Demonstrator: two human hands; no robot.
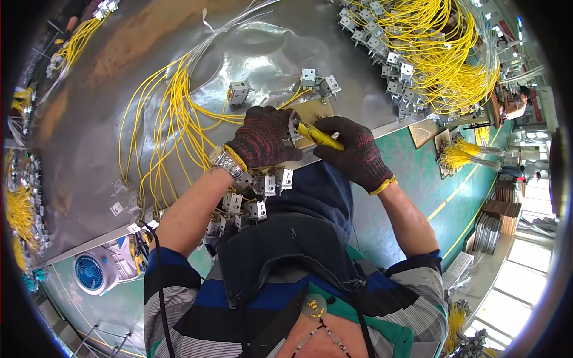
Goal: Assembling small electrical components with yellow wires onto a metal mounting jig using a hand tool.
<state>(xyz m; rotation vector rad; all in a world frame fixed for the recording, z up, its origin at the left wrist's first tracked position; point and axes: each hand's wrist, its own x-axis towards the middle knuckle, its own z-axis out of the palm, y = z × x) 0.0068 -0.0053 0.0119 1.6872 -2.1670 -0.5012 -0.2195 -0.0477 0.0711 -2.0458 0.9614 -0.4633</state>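
My left hand, in a dark red-and-black knit glove, is closed around a small metal box at the table's near edge, largely hidden by the fingers. My right hand, gloved alike, grips a yellow-handled hand tool; its tip meets the metal box, and its exact kind is unclear. Beneath both lies a tan plate. Just beyond the hands stand a metal box on a yellow wire and two more boxes. Several boxes hang below my left wrist.
Yellow wires fan across the grey metal table to my left. A large heap of wired boxes lies at the far right. On the lower left is a white-and-blue fan. Green floor shows to the right.
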